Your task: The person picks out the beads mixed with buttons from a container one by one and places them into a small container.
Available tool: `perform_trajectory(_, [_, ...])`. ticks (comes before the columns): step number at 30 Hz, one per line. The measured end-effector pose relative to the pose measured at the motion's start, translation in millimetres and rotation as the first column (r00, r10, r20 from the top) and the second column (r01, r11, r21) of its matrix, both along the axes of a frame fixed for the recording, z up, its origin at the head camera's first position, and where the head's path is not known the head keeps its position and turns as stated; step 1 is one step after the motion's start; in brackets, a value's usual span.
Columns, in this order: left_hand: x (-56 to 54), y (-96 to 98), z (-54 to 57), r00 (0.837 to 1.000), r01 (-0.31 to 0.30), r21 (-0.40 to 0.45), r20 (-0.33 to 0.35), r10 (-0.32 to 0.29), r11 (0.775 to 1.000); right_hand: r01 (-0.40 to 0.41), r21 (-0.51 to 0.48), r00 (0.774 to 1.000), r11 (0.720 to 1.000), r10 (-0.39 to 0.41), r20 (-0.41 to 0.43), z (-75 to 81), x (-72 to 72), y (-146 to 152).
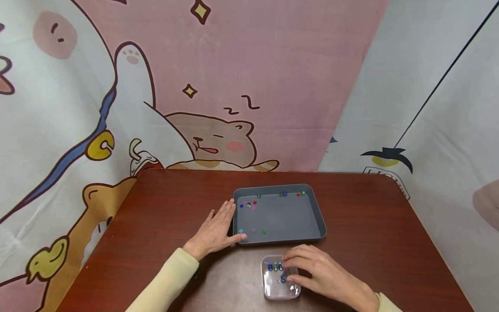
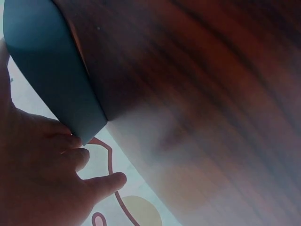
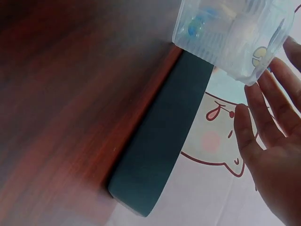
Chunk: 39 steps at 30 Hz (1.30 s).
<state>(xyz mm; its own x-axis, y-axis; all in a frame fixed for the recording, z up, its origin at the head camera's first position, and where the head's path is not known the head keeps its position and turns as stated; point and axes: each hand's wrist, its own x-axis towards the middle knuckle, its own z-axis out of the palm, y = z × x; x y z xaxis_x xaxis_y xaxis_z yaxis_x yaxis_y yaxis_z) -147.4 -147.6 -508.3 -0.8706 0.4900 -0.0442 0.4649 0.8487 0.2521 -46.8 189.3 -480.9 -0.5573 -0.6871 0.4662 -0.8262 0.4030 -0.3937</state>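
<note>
A shallow grey tray (image 1: 290, 219) lies on the table with small coloured beads and rings scattered in it, mostly along its back and left sides. My left hand (image 1: 214, 234) rests against the tray's left side, fingers extended along the rim and thumb over the front left corner. In front of the tray stands a small clear plastic box (image 1: 280, 293) holding several blue and green glass beads (image 1: 275, 267). My right hand (image 1: 321, 271) reaches over the box's right side, fingers loosely bent and thumb close to a dark blue bead (image 1: 283, 278). Its fingers lie beside the box wall in the right wrist view.
The reddish-brown wooden table (image 1: 374, 225) extends to both sides of the tray. Behind it hangs a cloth backdrop (image 1: 296, 86) printed with cartoon animals. Green beads (image 1: 303, 193) and red ones (image 1: 255, 202) lie inside the tray.
</note>
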Motion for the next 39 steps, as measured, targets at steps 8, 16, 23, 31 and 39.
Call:
perform_trajectory(8, [-0.7, -1.5, -1.5, 1.0, 0.001, 0.012, 0.001, -0.001, 1.0, 0.054, -0.026, 0.998, 0.998, -0.053, 0.046, 11.8, -7.9, 3])
perform_trajectory(16, [-1.0, -0.3, -0.4, 1.0, 0.014, 0.029, 0.006, -0.014, 0.999, 0.147, -0.008, 0.989, 0.989, -0.147, 0.006, 30.1, -33.6, 8])
perform_trajectory(23, [-0.6, 0.8, -0.9, 1.0, 0.02, 0.033, 0.004, -0.02, 0.999, 0.166, 0.057, 0.985, 0.984, -0.168, 0.024, 52.5, -71.4, 3])
perform_trajectory(31, [-3.4, 2.1, -3.0, 1.0, 0.014, 0.025, -0.006, -0.013, 1.0, 0.196, 0.168, 0.972, 0.966, -0.214, 0.095, 58.8, -108.7, -11])
perform_trajectory(39, [-2.2, 1.2, -3.0, 1.0, 0.012, 0.004, 0.003, -0.013, 1.0, 0.164, 0.228, 0.972, 0.96, -0.197, 0.131, 47.9, -136.1, -27])
